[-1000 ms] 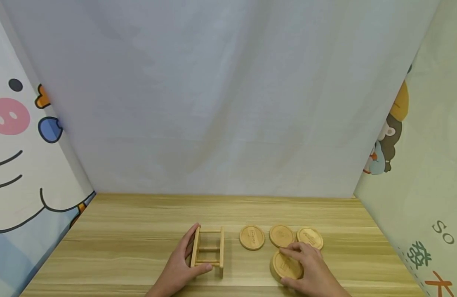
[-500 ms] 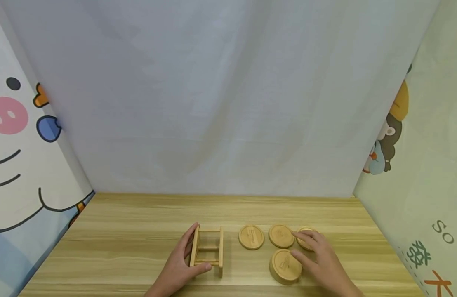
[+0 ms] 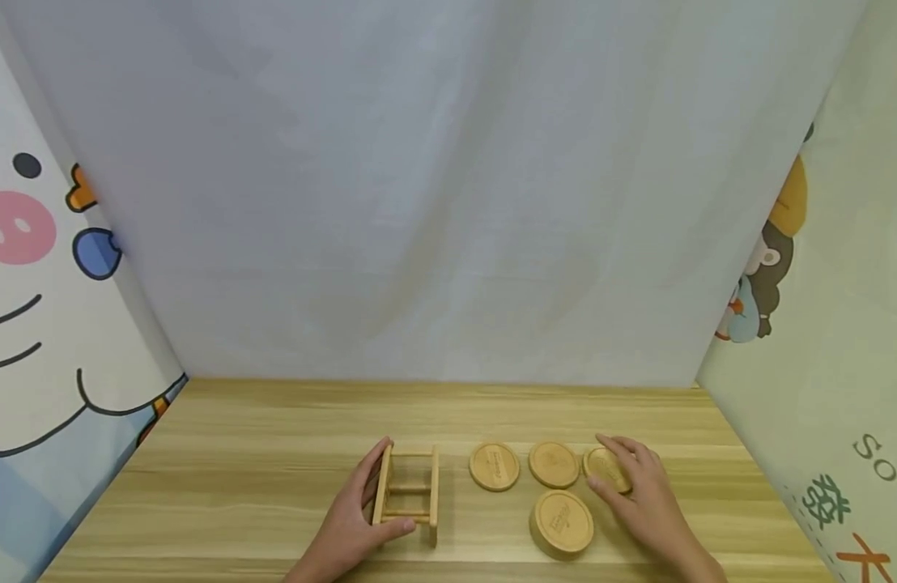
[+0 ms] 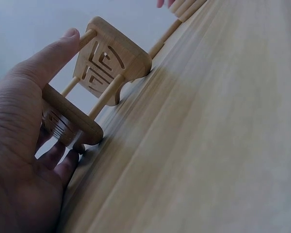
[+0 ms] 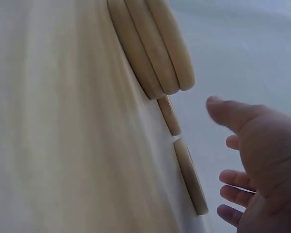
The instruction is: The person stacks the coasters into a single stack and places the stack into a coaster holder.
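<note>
My left hand [image 3: 354, 514] grips a small wooden coaster holder [image 3: 435, 494], thumb over its near bar and fingers along its left side. In the left wrist view the holder's end panel [image 4: 106, 60] shows cut-out patterns, joined to the other panel by rods. Over the rightmost round wooden coaster [image 3: 601, 465] my right hand [image 3: 644, 498] hovers with its fingers spread, partly covering it. The right wrist view shows that hand [image 5: 266, 160] apart from the coaster [image 5: 190, 177] lying flat below. Left of the hand stands a stack of three coasters [image 3: 561, 522].
Two more single coasters lie flat behind the stack, a left coaster [image 3: 495, 466] and a middle coaster [image 3: 554, 464]. The wood-grain table [image 3: 274, 429] meets a pale curtain [image 3: 448, 243] at the back. Printed panels flank both sides.
My right hand has let go of the coaster stack and moved right and away from me, over the rightmost coaster. The left hand and holder have stayed in place.
</note>
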Available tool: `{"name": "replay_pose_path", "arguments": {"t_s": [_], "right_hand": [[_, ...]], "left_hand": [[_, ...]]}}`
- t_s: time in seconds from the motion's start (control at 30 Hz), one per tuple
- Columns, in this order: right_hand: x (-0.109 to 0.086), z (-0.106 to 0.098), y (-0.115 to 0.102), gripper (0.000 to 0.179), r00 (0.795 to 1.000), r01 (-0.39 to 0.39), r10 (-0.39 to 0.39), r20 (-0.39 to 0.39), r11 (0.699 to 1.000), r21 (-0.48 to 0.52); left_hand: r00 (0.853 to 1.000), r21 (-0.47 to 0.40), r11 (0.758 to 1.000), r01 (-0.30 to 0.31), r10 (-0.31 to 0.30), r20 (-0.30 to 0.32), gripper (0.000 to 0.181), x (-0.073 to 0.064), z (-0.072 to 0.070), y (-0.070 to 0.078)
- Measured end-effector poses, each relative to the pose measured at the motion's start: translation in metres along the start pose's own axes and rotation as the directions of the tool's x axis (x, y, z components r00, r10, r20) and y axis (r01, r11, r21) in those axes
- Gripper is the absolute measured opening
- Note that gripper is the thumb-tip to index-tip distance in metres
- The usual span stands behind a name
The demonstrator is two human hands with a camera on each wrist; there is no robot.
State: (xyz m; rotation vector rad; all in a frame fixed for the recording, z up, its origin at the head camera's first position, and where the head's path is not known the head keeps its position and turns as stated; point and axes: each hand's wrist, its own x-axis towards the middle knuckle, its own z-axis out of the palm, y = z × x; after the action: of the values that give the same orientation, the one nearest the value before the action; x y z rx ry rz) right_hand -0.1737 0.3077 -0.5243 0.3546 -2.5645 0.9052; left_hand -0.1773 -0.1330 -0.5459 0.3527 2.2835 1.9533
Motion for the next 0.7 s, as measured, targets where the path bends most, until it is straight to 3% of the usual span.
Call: {"name": "replay_pose_path", "arguments": {"t_s": [0.2,0.4,0.7], "right_hand": [[0.000,-0.001,0.012,0.078,0.996,-0.050,0.051,0.069,0.999,-0.020],[0.001,0.003,0.020,0.089,0.993,-0.046,0.048,0.106,0.999,-0.023],[-0.001,0.007,0.020,0.085,0.992,-0.043,0.043,0.117,0.999,-0.007]], "left_hand": [[1.000,0.003,1.000,0.001,-0.001,0.008,0.109,0.000,0.003,-0.001],[1.000,0.012,1.000,-0.009,0.009,0.000,0.110,-0.001,0.003,-0.003],[1.000,0.056,0.998,-0.030,0.030,0.007,0.112,-0.001,-0.002,-0.001]]}}
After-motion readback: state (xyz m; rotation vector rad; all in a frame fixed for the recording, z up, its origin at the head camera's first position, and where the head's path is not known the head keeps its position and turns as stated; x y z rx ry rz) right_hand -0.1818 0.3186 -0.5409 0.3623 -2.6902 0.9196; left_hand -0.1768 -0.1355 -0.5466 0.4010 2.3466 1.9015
